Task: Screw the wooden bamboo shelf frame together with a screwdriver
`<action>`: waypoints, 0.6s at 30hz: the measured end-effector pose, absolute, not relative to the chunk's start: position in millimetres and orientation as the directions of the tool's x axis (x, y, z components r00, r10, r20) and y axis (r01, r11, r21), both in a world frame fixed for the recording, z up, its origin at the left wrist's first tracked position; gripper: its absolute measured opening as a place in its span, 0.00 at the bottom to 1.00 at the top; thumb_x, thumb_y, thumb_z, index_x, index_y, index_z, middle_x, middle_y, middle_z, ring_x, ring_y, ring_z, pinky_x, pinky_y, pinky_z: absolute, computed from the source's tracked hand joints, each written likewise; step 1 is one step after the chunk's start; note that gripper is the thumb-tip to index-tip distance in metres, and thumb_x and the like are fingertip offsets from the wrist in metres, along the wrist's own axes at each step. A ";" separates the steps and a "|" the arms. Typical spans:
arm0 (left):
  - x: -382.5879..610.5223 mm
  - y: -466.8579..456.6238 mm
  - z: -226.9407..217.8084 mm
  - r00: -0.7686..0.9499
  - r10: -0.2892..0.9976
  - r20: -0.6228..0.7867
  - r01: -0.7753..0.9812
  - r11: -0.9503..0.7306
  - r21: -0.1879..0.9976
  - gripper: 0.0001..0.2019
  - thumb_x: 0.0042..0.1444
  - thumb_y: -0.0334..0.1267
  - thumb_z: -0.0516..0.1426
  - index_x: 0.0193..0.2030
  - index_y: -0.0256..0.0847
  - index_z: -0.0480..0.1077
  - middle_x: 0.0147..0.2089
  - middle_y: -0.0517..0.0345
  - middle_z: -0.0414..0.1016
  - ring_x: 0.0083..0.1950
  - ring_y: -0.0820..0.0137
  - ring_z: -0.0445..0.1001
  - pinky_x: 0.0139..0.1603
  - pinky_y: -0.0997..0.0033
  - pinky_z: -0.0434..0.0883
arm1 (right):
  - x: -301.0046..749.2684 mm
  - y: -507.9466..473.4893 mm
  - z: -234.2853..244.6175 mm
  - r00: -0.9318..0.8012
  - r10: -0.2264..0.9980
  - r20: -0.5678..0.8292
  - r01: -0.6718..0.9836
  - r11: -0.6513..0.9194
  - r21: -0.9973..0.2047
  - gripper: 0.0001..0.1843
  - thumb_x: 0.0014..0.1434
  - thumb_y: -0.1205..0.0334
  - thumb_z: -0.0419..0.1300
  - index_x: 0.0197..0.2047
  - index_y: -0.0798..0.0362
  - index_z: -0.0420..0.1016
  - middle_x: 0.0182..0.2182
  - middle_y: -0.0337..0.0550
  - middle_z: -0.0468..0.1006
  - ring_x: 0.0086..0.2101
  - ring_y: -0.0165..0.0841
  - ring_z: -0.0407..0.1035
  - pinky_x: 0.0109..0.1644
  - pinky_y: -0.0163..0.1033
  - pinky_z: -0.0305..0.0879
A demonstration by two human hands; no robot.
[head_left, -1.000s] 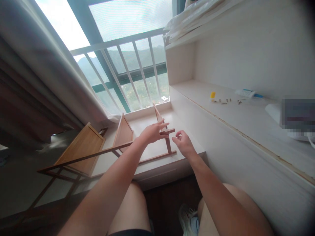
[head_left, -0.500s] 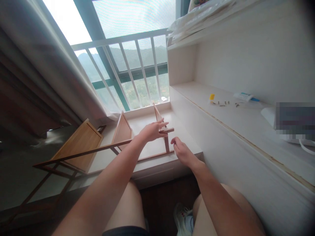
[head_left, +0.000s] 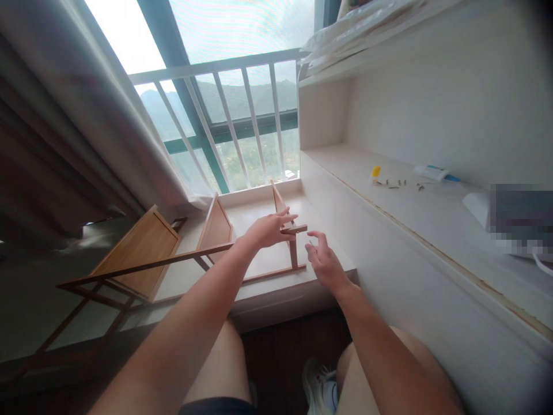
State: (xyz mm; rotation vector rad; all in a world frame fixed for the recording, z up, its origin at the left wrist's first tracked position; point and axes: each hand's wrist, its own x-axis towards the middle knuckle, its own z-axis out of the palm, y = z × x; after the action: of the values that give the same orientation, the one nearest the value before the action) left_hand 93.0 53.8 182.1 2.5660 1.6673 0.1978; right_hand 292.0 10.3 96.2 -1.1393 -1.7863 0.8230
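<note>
A wooden shelf frame [head_left: 173, 262] lies on its side across the white window ledge [head_left: 263, 288], with two slanted wooden panels [head_left: 138, 251] between its rails. My left hand [head_left: 268, 229] grips the top end of the frame's right upright, fingers wrapped round the short crossbar. Just right of that upright, my right hand [head_left: 323, 260] hovers with forefinger and thumb pinched on a thin small part that I cannot name.
A white desk shelf [head_left: 432, 213] at the right holds a yellow cap [head_left: 375, 171], several small screws [head_left: 394, 184] and a white tube [head_left: 432, 172]. White railing bars [head_left: 242, 127] and a curtain [head_left: 86, 127] stand behind the ledge. My knees and a shoe [head_left: 322, 386] are below.
My right hand dipped toward the frame's lower rail, then rose again beside the upright. My left hand stayed on the crossbar. The view shifted slightly.
</note>
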 end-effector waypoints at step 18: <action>95.0 52.0 182.5 0.412 0.909 0.061 0.892 -0.416 0.179 0.32 0.55 0.55 0.58 0.66 0.58 0.58 0.73 0.59 0.47 0.50 0.62 0.75 0.52 0.65 0.69 | 294.7 32.7 54.2 -0.404 0.913 -0.054 0.686 0.263 -0.678 0.05 0.59 0.62 0.52 0.32 0.52 0.66 0.27 0.43 0.73 0.29 0.33 0.66 0.32 0.37 0.56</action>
State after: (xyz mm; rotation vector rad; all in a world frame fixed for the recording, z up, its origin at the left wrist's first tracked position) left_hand 95.0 52.0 182.5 2.5381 1.6269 0.2252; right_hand 294.7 32.7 54.2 -1.4600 -2.1918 0.9037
